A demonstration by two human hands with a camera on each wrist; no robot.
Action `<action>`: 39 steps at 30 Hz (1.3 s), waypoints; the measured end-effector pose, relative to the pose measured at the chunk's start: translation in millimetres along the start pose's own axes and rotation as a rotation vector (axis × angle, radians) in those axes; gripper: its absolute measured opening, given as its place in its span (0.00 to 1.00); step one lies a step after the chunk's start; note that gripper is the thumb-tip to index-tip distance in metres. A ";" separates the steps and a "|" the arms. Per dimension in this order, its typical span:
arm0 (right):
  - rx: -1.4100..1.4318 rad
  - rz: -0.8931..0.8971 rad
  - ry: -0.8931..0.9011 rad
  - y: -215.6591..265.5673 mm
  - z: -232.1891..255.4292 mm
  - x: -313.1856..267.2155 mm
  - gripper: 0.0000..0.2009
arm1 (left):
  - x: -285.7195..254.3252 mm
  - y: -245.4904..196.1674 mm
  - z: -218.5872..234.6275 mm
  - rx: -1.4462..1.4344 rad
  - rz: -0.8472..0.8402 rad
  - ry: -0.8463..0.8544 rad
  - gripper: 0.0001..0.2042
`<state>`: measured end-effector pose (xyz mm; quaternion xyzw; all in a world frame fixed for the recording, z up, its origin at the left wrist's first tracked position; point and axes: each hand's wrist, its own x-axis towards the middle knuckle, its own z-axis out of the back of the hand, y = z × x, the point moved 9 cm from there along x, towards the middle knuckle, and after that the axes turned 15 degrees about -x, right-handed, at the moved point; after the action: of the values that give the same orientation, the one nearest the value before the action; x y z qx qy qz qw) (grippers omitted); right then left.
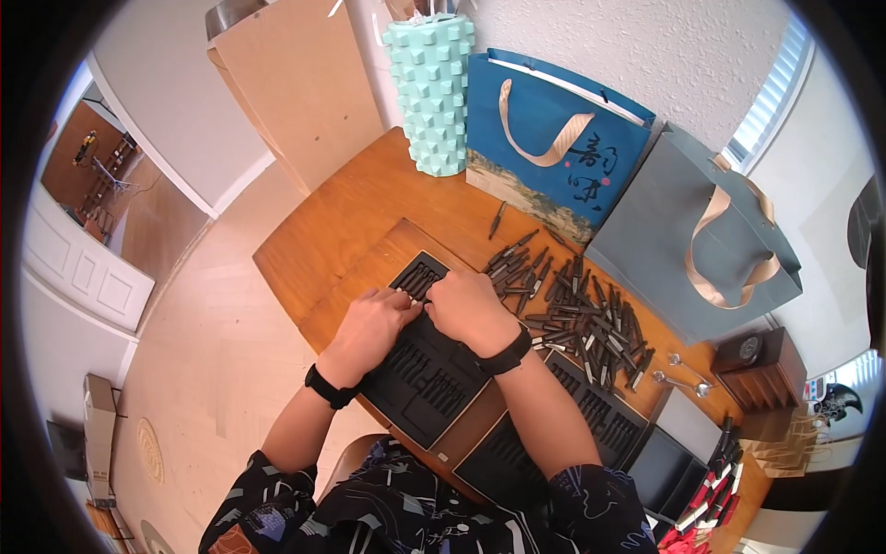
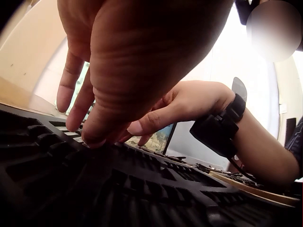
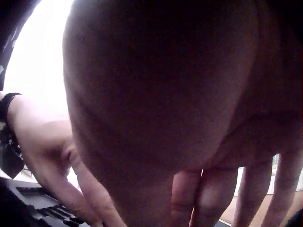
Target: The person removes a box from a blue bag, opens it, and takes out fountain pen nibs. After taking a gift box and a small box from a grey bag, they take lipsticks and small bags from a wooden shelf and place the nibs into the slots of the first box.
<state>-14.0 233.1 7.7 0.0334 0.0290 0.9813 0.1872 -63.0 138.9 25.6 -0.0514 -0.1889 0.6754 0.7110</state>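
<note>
A black slotted tray (image 1: 437, 427) lies lengthwise before me on the wooden table. Several slim black pen-like pieces (image 1: 421, 279) sit in the slots at its far end. There my left hand (image 1: 371, 325) reaches down with fairly straight fingers, its fingertips touching the row in the left wrist view. My right hand (image 1: 471, 309) bends over the same end from the right, its thumb (image 2: 154, 120) close beside the left fingers. Its fingertips are hidden, so I cannot tell whether they pinch a piece.
A loose pile of the black pieces (image 1: 600, 323) spreads right of the tray. A second slotted tray (image 1: 494, 462) lies under my right forearm. Behind stand a turquoise vase (image 1: 429, 102), a blue paper bag (image 1: 540, 148) and a grey bag (image 1: 678, 231). A small wooden cabinet (image 1: 761, 379) stands at right.
</note>
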 end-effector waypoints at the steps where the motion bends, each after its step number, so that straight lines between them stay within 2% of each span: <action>1: -0.002 -0.001 0.000 0.6 0.2 0.2 0.07 | -0.3 -2.4 1.6 -0.001 -0.002 -0.001 0.14; 3: -0.034 0.002 0.004 1.9 0.0 0.4 0.07 | -1.9 -4.8 -2.1 0.044 0.013 0.053 0.15; 10: -0.053 -0.020 -0.020 2.9 0.5 0.0 0.06 | -9.7 -9.0 1.0 0.049 0.059 0.024 0.16; 12: -0.110 -0.045 -0.032 4.8 -5.1 2.5 0.13 | -14.4 -5.0 1.1 -0.030 0.089 0.041 0.17; 15: -0.113 -0.037 -0.027 10.1 -4.8 2.4 0.13 | -17.9 -7.8 1.5 -0.035 0.072 0.015 0.13; 19: -0.135 -0.029 -0.003 12.4 -9.4 4.7 0.13 | -18.5 -3.6 0.8 -0.087 0.090 0.027 0.14; 22: -0.011 -0.066 -0.081 -12.9 6.0 1.0 0.15 | -18.6 3.4 -2.0 -0.122 0.112 0.073 0.16; 25: 0.020 -0.298 -0.123 -69.9 42.4 -13.4 0.16 | -17.4 5.2 -5.6 -0.137 0.120 0.059 0.15; 28: 0.111 -0.446 -0.252 -112.1 76.7 -40.6 0.16 | 8.2 -12.6 9.9 -0.134 0.081 -0.033 0.10; 30: 0.144 -0.463 -0.281 -131.3 82.3 -51.5 0.15 | 32.6 -28.9 17.9 -0.216 0.064 -0.067 0.06; 33: 0.188 -0.544 -0.320 -153.3 90.8 -66.4 0.15 | 68.8 -44.2 8.6 -0.319 0.058 -0.127 0.06; 37: 0.204 -0.606 -0.265 -163.7 89.8 -71.7 0.15 | 120.6 -54.1 -30.0 -0.348 0.068 -0.144 0.06; 39: 0.220 -0.621 -0.253 -166.5 88.5 -73.4 0.16 | 146.2 -54.2 -54.7 -0.267 0.101 -0.075 0.09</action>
<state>121.6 364.4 80.3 0.1643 0.1200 0.8567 0.4740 8.8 287.6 22.1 -0.1297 -0.3003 0.6806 0.6555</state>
